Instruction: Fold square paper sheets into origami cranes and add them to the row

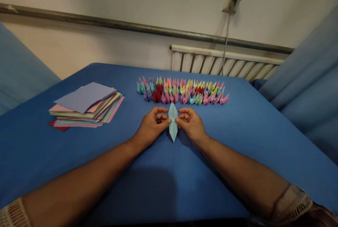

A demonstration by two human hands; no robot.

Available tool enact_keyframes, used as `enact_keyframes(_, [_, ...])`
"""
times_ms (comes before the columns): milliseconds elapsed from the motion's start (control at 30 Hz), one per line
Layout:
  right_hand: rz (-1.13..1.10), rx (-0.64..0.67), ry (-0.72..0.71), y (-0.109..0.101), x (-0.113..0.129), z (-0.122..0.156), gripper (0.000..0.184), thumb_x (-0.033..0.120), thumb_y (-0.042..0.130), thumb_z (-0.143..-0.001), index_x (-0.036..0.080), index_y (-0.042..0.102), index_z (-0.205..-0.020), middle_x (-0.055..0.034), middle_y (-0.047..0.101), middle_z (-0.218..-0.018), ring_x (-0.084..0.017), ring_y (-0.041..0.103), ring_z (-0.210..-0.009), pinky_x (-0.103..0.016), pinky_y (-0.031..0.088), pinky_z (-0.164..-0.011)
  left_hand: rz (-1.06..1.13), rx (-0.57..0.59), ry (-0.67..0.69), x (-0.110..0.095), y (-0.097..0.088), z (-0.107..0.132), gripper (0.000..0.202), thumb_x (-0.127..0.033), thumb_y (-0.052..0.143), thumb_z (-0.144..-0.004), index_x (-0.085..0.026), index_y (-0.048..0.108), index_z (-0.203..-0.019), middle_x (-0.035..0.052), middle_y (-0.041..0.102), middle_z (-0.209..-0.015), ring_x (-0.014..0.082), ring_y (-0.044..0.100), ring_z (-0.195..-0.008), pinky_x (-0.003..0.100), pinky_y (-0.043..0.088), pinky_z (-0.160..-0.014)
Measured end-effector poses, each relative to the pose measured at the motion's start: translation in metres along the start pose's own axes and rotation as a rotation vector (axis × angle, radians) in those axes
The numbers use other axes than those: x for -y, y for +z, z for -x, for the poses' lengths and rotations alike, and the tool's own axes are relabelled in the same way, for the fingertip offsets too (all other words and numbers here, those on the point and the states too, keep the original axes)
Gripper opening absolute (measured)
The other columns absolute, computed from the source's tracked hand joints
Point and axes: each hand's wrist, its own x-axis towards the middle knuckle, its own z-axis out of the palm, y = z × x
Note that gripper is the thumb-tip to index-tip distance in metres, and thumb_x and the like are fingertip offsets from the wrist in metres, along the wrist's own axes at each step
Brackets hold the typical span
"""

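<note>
A narrow, pointed, light blue folded paper point(173, 121) lies on the blue tablecloth point(237, 142) at the centre. My left hand point(152, 124) pinches its left edge with fingers curled. My right hand point(190, 123) pinches its right edge the same way. Both hands rest on the cloth, with the paper's tips sticking out above and below them.
Just beyond my hands stand rows of several small folded paper cranes point(182, 91) in many colours. A stack of coloured square sheets point(86, 109) lies at the left. Behind are a radiator point(224, 63), a wall pipe and blue bedding at both sides.
</note>
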Motion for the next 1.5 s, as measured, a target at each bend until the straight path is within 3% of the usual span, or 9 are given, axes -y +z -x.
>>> enact_keyframes(67, [0.0,0.005,0.008,0.001,0.0,0.001,0.046,0.029,0.083,-0.056,0.022,0.055,-0.091,0.0077,0.061,-0.061,-0.009,0.053,-0.05,-0.023,0.044,-0.051,0.05,0.018,-0.053,0.0,0.001,0.0,0.04,-0.028,0.077,-0.064,-0.017,0.06,-0.098,-0.0036,0.062,-0.071,0.0122,0.059,-0.064,0.025,0.046,-0.065])
enact_keyframes(233, [0.047,0.069,0.06,0.002,0.002,0.005,0.037,0.037,0.083,-0.058,0.019,0.059,-0.081,0.0048,0.061,-0.06,-0.009,0.053,-0.051,-0.024,0.043,-0.052,0.039,0.013,-0.055,-0.003,0.0,0.001,0.026,-0.034,0.078,-0.065,-0.015,0.061,-0.069,-0.0041,0.057,-0.063,0.0091,0.052,-0.057,0.022,0.041,-0.058])
enact_keyframes(367, [0.159,0.099,0.051,0.001,0.006,0.008,0.031,0.044,0.077,-0.067,0.019,0.059,-0.067,0.0046,0.056,-0.051,-0.009,0.047,-0.047,-0.024,0.038,-0.05,0.037,0.061,-0.068,-0.004,-0.002,0.002,0.025,-0.037,0.075,-0.07,-0.015,0.062,-0.069,-0.0021,0.06,-0.063,0.0103,0.053,-0.059,0.023,0.042,-0.059])
enact_keyframes(533, [0.13,0.089,0.053,0.0,0.006,0.008,0.027,0.041,0.075,-0.067,0.019,0.059,-0.065,0.0051,0.054,-0.05,-0.008,0.045,-0.045,-0.022,0.032,-0.047,-0.001,0.101,-0.039,-0.006,-0.002,0.003,0.03,-0.043,0.069,-0.077,-0.015,0.063,-0.069,-0.0006,0.06,-0.063,0.011,0.053,-0.059,0.024,0.044,-0.06])
enact_keyframes(700, [0.072,0.0,0.041,0.0,0.004,0.006,0.028,0.04,0.076,-0.066,0.019,0.058,-0.065,0.0056,0.054,-0.05,-0.008,0.045,-0.045,-0.022,0.034,-0.046,0.021,0.018,0.014,-0.003,0.001,0.003,0.03,-0.035,0.075,-0.07,-0.018,0.061,-0.091,-0.0019,0.064,-0.076,0.0135,0.062,-0.071,0.027,0.05,-0.071])
enact_keyframes(967, [0.094,0.003,0.011,0.001,0.005,0.006,0.033,0.045,0.078,-0.064,0.018,0.058,-0.066,0.0053,0.056,-0.053,-0.008,0.049,-0.046,-0.022,0.038,-0.048,-0.181,0.008,0.092,0.002,0.0,0.001,0.016,-0.03,0.071,-0.071,-0.017,0.062,-0.076,-0.003,0.061,-0.07,0.0114,0.058,-0.064,0.025,0.049,-0.065])
enact_keyframes(1267, [0.143,-0.076,-0.072,0.005,0.002,0.008,0.036,0.047,0.079,-0.061,0.019,0.056,-0.065,0.006,0.055,-0.053,-0.008,0.051,-0.047,-0.022,0.04,-0.049,-0.54,-0.01,0.385,0.005,-0.004,0.003,0.01,-0.028,0.062,-0.082,-0.019,0.065,-0.087,0.0004,0.064,-0.083,0.0149,0.063,-0.076,0.029,0.051,-0.074])
enact_keyframes(1400, [0.158,-0.118,-0.112,0.005,-0.001,0.008,0.037,0.048,0.078,-0.063,0.019,0.054,-0.065,0.0061,0.055,-0.053,-0.009,0.05,-0.048,-0.023,0.04,-0.049,-0.636,-0.004,0.533,-0.001,-0.003,0.008,0.007,-0.023,0.06,-0.084,-0.02,0.065,-0.089,0.0025,0.064,-0.096,0.0164,0.062,-0.091,0.031,0.049,-0.085])
enact_keyframes(1500, [0.188,-0.14,-0.144,0.004,-0.004,0.008,0.036,0.047,0.076,-0.066,0.02,0.053,-0.066,0.0062,0.054,-0.055,-0.009,0.049,-0.049,-0.023,0.04,-0.05,-0.66,0.031,0.57,-0.005,-0.001,0.012,0.011,-0.023,0.059,-0.086,-0.021,0.065,-0.095,0.0023,0.066,-0.097,0.0166,0.062,-0.094,0.032,0.048,-0.088])
